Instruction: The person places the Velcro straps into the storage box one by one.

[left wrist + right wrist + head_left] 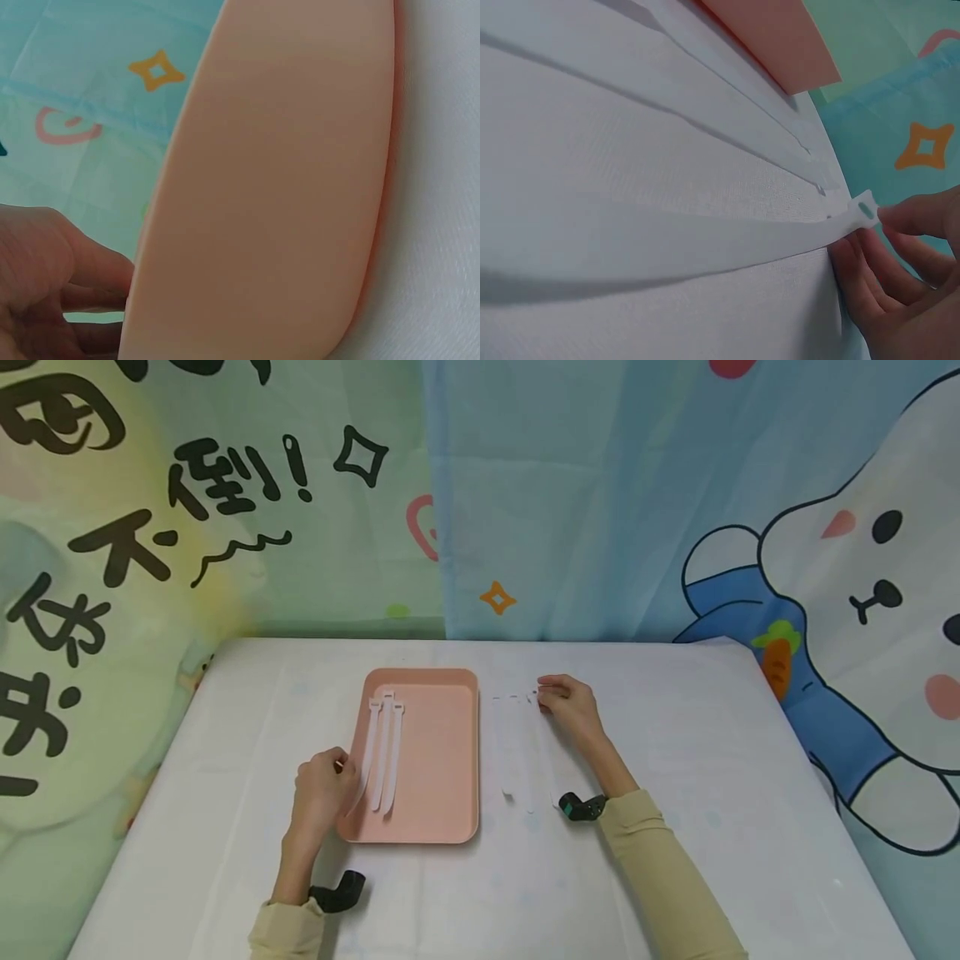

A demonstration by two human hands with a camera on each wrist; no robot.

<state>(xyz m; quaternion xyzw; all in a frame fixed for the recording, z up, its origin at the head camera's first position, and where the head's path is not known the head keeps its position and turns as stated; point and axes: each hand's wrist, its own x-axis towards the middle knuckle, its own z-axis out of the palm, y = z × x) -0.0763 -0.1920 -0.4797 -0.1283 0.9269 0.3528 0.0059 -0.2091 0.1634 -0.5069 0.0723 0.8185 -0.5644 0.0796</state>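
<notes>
Long white plastic strips with slotted heads lie on the table in two groups. Several lie right of the pink tray (pixel 442 760), pale against the cloth. My right hand (pixel 572 706) is at the far end of the rightmost one. In the right wrist view, fingertips pinch the slotted head of this white strip (pixel 864 210), raised a little, other fingers beneath it. Three white strips (pixel 386 752) lie side by side in the tray's left half. My left hand (pixel 326 785) bends over the tray's left rim; its fingertips are hidden behind that rim in the left wrist view.
A white cloth covers the table (pixel 675 735). Behind it hangs a printed curtain (pixel 562 527) with a cartoon bear on the right. Black wrist cameras sit by both sleeves, the right camera (pixel 581 807) close to the near ends of the strips.
</notes>
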